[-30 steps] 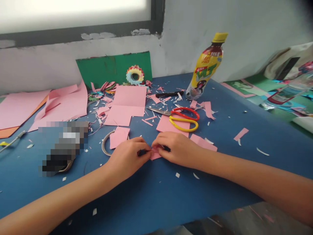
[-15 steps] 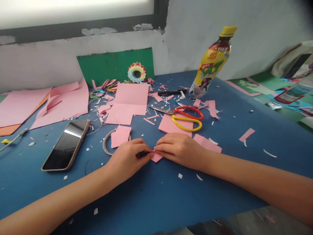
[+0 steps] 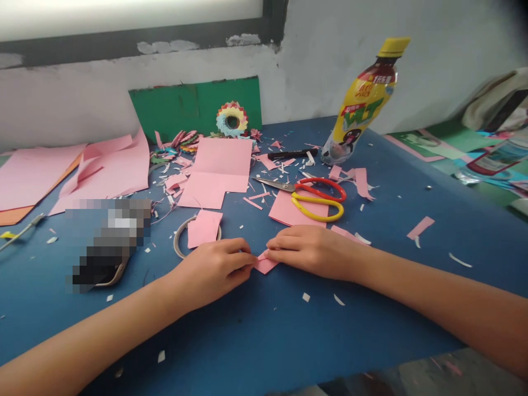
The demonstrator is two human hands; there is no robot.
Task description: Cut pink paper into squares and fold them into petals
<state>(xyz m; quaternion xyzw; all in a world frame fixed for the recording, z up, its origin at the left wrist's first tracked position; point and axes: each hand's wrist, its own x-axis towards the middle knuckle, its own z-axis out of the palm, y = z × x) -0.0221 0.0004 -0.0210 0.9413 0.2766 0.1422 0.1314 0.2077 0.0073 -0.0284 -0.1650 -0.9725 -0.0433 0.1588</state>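
Note:
A small folded piece of pink paper [image 3: 264, 264] lies on the blue table [image 3: 264, 330] between my hands. My left hand [image 3: 214, 269] pinches its left edge with closed fingers. My right hand [image 3: 309, 250] presses its fingertips down on the paper's right side, fingers held together. Most of the piece is hidden under the fingers. Red and yellow scissors [image 3: 313, 197] lie just behind my right hand on a pink square [image 3: 284, 212].
A phone [image 3: 107, 242] lies left of my hands, near a tape ring [image 3: 181, 242] under a pink scrap. Pink sheets [image 3: 103, 170], a green card [image 3: 193, 107], a paper wreath [image 3: 231, 118], a black marker [image 3: 291, 155] and a yellow bottle [image 3: 363, 104] stand behind. Paper scraps are scattered about.
My fingers have shifted on the small pink piece, pressing it flatter against the table; the view has tilted slightly. Nothing else on the table moved.

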